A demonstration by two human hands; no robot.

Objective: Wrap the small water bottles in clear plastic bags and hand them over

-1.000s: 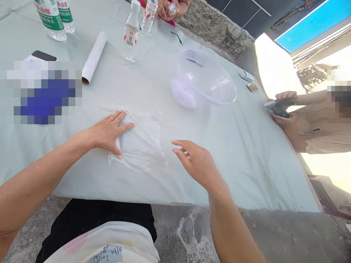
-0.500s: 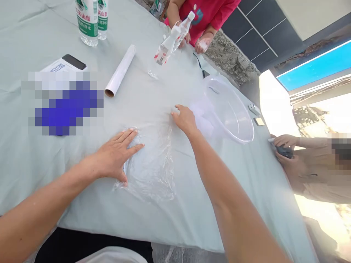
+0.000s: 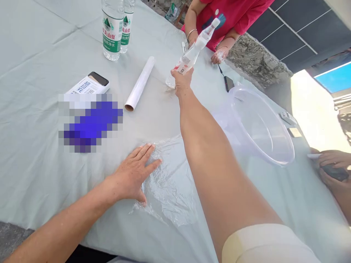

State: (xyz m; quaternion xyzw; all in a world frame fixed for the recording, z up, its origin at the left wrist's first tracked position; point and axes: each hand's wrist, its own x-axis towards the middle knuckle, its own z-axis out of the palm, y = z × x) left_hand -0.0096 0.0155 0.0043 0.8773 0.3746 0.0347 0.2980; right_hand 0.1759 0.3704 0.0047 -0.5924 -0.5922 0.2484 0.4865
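My left hand (image 3: 135, 173) lies flat with fingers spread on the left edge of a crinkled sheet of clear plastic film (image 3: 172, 190) on the cloth. My right hand (image 3: 183, 81) reaches far forward and is closed around the lower part of a clear plastic bottle (image 3: 184, 66) with a red-and-white label. That bottle leans to the right in view, and a second clear bottle (image 3: 210, 31) overlaps behind it. Part of the film is hidden under my right forearm. Left of the bottles lies a white roll (image 3: 140, 84) with a cardboard core.
Two large water bottles (image 3: 112, 36) with green labels stand at the back left. A phone (image 3: 98, 78) rests on a white box, beside a blurred blue item (image 3: 93, 122). A clear plastic basin (image 3: 263, 128) is at right. A person in red (image 3: 233, 18) stands opposite; another person's hands (image 3: 334, 168) are at the right edge.
My right hand has moved from the film's far right corner forward to the labelled bottle and closed on it. My left hand stays on the film. The view has shifted.
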